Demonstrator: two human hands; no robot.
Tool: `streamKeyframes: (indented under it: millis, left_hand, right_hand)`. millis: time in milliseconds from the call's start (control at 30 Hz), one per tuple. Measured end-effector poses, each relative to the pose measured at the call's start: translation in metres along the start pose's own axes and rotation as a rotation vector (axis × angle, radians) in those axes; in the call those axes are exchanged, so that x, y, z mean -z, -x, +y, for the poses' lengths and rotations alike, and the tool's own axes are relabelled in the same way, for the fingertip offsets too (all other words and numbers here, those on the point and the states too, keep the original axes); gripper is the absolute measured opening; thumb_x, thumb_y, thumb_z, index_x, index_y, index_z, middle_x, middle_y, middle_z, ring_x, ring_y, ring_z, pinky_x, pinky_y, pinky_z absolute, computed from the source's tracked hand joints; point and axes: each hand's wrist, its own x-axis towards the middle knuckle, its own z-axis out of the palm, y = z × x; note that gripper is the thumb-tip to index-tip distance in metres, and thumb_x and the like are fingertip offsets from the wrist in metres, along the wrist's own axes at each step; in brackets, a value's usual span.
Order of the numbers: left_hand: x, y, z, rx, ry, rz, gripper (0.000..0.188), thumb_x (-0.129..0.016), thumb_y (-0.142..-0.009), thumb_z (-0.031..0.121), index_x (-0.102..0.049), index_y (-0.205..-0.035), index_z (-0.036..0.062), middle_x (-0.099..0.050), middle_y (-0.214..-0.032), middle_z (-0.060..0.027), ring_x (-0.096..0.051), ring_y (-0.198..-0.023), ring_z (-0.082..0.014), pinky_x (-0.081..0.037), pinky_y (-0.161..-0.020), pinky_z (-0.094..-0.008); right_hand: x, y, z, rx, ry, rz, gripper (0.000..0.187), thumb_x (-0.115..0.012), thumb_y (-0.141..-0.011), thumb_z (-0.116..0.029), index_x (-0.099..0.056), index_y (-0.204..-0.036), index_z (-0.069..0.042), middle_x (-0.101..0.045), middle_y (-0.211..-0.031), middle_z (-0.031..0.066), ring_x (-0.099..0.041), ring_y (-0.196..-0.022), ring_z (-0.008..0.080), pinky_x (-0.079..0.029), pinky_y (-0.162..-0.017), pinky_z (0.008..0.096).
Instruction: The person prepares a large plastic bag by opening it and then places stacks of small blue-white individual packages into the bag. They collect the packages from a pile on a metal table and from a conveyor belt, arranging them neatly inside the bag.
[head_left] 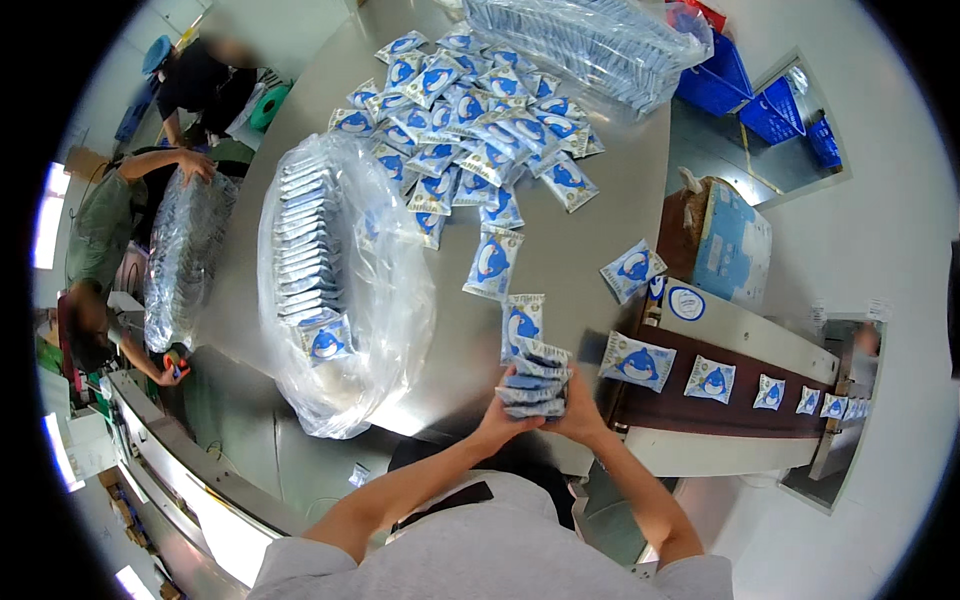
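Between my two hands, close to my body at the table's near edge, is a short stack of small blue-and-white packets [533,382]. My left hand [502,422] is closed on the stack's left side, and my right hand [577,415] presses its right side. Just beyond the stack a single packet [522,322] lies on the metal table, with another packet [492,263] farther out. To the left sits an open clear plastic bag [385,330] holding a long row of packets [308,235] set on edge. A loose packet [633,270] rests to the right.
A conveyor belt [730,405] on the right carries a line of packets. A large heap of packets [470,120] covers the far table, beside another filled bag [590,50]. Blue crates [715,80] and a carton [733,240] stand right. Two people work at left near a filled bag [185,250].
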Motion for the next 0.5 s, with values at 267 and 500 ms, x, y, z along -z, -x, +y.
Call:
streamKeyframes:
  millis: [267,500]
  left_hand:
    - [0.090,0.011,-0.001,0.043,-0.456,-0.125,0.084,-0.082,-0.065,0.014,-0.037,-0.134,0.0037,-0.052,-0.125,-0.0109,-0.048,-0.118,-0.0205,-0.038,-0.101,-0.0338]
    - [0.122,0.109,0.083,0.194,-0.824,0.100,0.029,-0.068,-0.081,0.010,-0.061,-0.108,0.0033,-0.066,-0.096,-0.0085,-0.062,-0.076,-0.0161,-0.050,-0.071,-0.0288]
  right_hand:
    - [-0.072,-0.040,0.002,0.247,0.214,0.047,0.092,-0.083,-0.054,-0.029,-0.037,-0.130,-0.004,-0.048,-0.121,0.0144,-0.045,-0.117,0.0301,-0.031,-0.101,0.0432]
    - [-0.123,-0.044,-0.053,-0.033,1.020,-0.018,0.105,-0.083,-0.054,-0.039,-0.031,-0.134,0.003,-0.047,-0.121,0.0211,-0.043,-0.117,0.0344,-0.030,-0.100,0.0473]
